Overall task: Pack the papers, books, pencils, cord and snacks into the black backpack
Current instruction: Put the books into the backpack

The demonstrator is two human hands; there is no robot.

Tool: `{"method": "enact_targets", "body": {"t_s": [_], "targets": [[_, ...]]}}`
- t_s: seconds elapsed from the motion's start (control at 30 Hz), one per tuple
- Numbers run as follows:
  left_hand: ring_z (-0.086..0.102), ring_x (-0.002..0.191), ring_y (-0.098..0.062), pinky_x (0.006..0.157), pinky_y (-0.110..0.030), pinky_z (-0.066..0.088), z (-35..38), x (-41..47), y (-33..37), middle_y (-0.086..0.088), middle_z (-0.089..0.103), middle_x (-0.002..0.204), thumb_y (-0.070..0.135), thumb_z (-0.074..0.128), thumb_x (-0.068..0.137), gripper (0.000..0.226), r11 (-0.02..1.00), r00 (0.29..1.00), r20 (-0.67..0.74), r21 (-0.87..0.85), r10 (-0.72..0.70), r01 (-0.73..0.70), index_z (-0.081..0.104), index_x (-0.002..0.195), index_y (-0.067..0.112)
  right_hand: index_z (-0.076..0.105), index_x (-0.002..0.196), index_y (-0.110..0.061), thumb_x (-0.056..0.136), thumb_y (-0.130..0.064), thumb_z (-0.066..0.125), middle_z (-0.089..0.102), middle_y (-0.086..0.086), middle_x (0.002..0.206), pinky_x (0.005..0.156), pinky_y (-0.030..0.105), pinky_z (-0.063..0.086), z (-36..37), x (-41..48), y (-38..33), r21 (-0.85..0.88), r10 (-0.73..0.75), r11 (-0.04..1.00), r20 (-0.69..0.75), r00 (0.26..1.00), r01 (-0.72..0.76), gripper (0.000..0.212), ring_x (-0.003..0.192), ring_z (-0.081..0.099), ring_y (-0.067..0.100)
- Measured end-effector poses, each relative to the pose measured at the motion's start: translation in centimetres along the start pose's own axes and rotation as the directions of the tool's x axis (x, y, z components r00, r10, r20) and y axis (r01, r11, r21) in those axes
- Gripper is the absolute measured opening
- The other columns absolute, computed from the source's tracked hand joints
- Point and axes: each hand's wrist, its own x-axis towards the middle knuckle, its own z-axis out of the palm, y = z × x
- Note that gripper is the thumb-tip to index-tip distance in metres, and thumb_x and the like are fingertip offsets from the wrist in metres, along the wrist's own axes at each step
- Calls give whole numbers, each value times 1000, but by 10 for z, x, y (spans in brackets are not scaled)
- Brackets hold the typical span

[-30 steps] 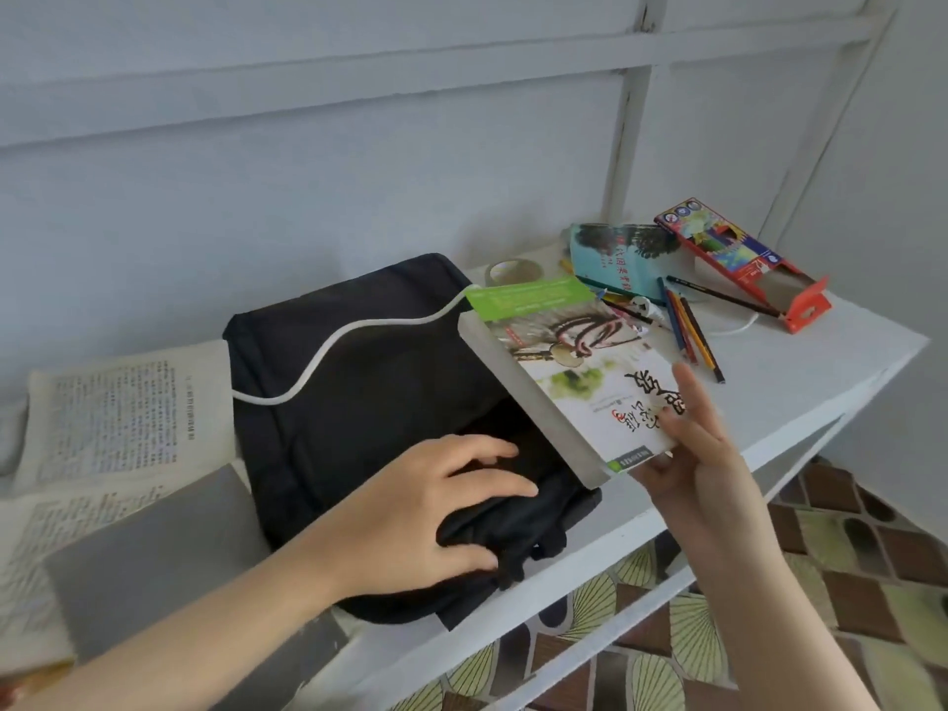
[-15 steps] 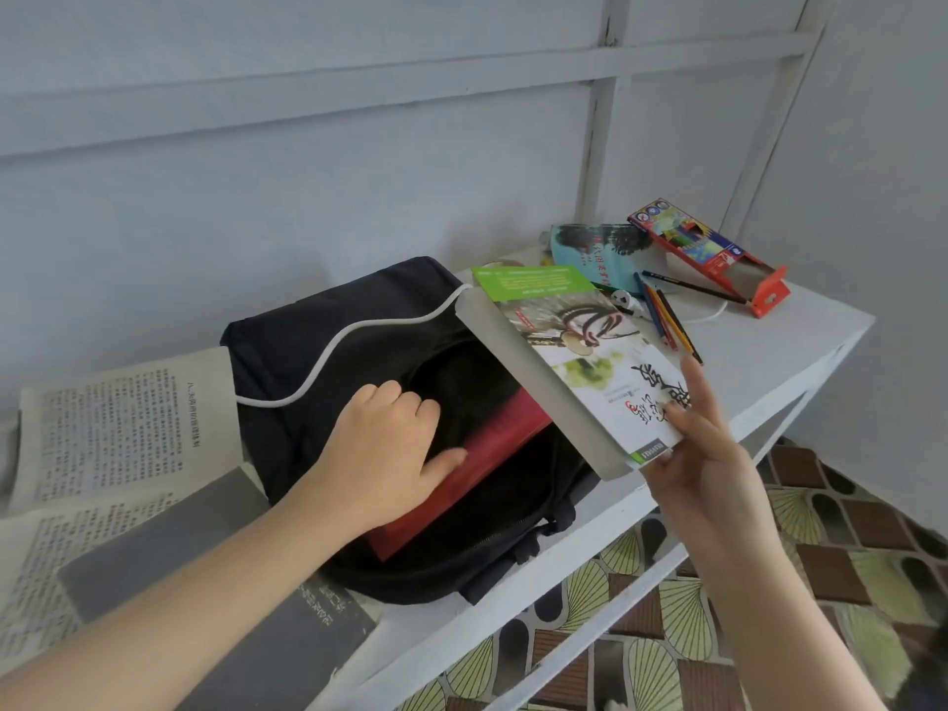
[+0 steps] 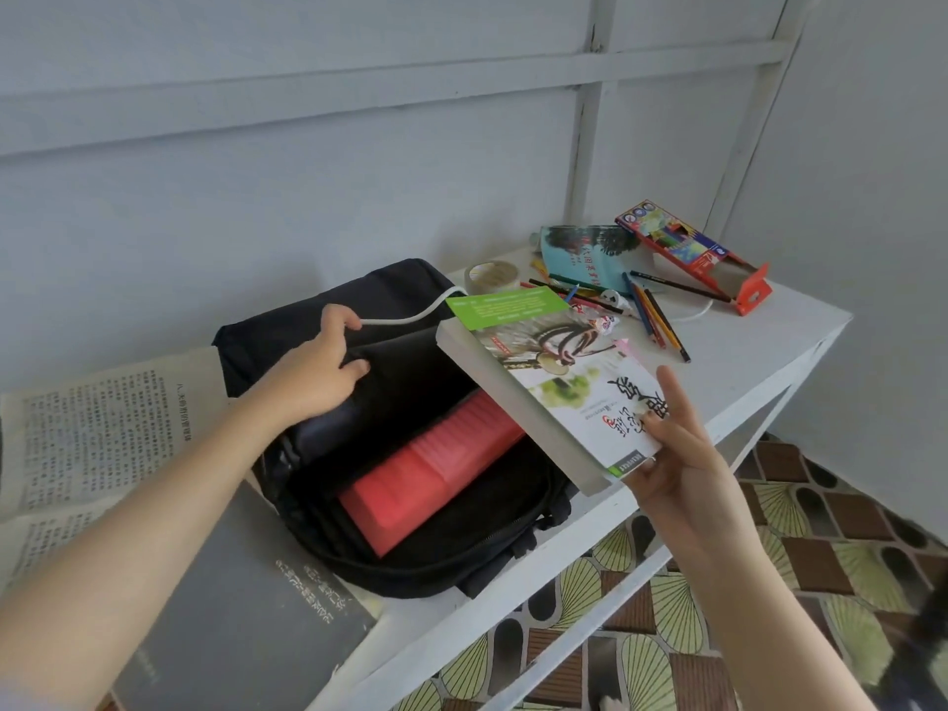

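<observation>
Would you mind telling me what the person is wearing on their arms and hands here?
Nothing that shows: the left hand and right hand are bare, with no gloves. No rings, watch or bracelets show. Both forearms are uncovered down to the picture's bottom edge, so no sleeve is in view.

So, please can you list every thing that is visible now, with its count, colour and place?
backpack: one, black, open on the table, centre
red book: one, inside the backpack
white book: one, white with green corner, held above the backpack's opening
cord: one, white, lying across the backpack's top
papers: printed sheets, white, left of the backpack
grey book: one, front left of the table
tape roll: one, pale, behind the white book
teal book: one, back of the table
pencils: several, mixed colours, loose, right of the white book
pencil box: one, red, open, back right
table: one, white
left hand: pulling the backpack's flap open
right hand: holding the white book's near corner
</observation>
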Motion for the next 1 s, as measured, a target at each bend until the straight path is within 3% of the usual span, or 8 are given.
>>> {"method": "enact_targets", "body": {"t_s": [0.1,0.2,0.3,0.43,0.53,0.67,0.87,1.0], "targets": [[60,90,-31,70,-38,50,16,-4,0,-13,52,119,12,53,90,49,959,956,-204,232,212,-163,32,131,28,52,129,-30,95,0,39,74,3,97,45,24,54,-4,2,4,-12,19,1000,2,1000,-19,48,59,68,15],[61,91,-40,55,-41,51,30,-7,-2,-19,58,120,-11,61,69,67,825,878,-227,497,422,-268,58,126,25,54,127,-31,95,-1,40,74,2,97,47,26,55,-9,2,7,-28,39,999,-1,999,-39,46,62,69,16],[63,85,-43,48,-42,52,43,-14,-4,-23,60,119,11,55,77,50,742,873,-127,592,470,-314,59,126,20,54,127,-31,94,-2,41,73,2,100,46,25,55,-14,2,9,-42,48,998,-8,999,-48,46,61,68,15],[61,77,-39,49,-37,49,47,-16,-9,-24,53,126,64,42,79,70,739,934,-47,626,354,-248,35,142,33,54,128,-31,94,-1,40,72,4,106,46,25,55,-21,2,11,-39,62,997,-12,998,-63,47,61,68,15],[57,55,-31,40,-30,41,43,-12,-9,-21,57,99,55,55,78,77,743,896,-56,583,441,-329,9,140,53,53,131,-29,93,1,39,67,7,117,47,27,56,-25,0,9,-43,64,997,-6,998,-65,50,68,70,17],[54,60,-21,43,-23,26,26,-6,-7,-6,49,89,42,44,93,78,764,890,-4,515,455,-388,-23,124,68,54,129,-29,93,1,38,66,6,120,51,29,58,-32,-2,5,-60,80,995,23,997,-79,50,74,71,18],[46,65,-10,53,-21,31,0,10,-6,4,44,77,36,48,95,63,873,921,-26,330,390,-360,5,125,71,67,112,-33,73,-6,55,66,6,121,64,36,58,-37,-7,-3,-138,127,984,93,988,-113,49,82,71,22],[58,92,-21,72,-32,43,-14,14,1,1,61,104,28,59,90,60,868,879,-129,276,460,-414,31,133,58,69,111,-32,75,-3,53,67,9,118,58,37,60,-27,-4,-8,-219,210,961,183,960,-168,49,85,70,30]]}}
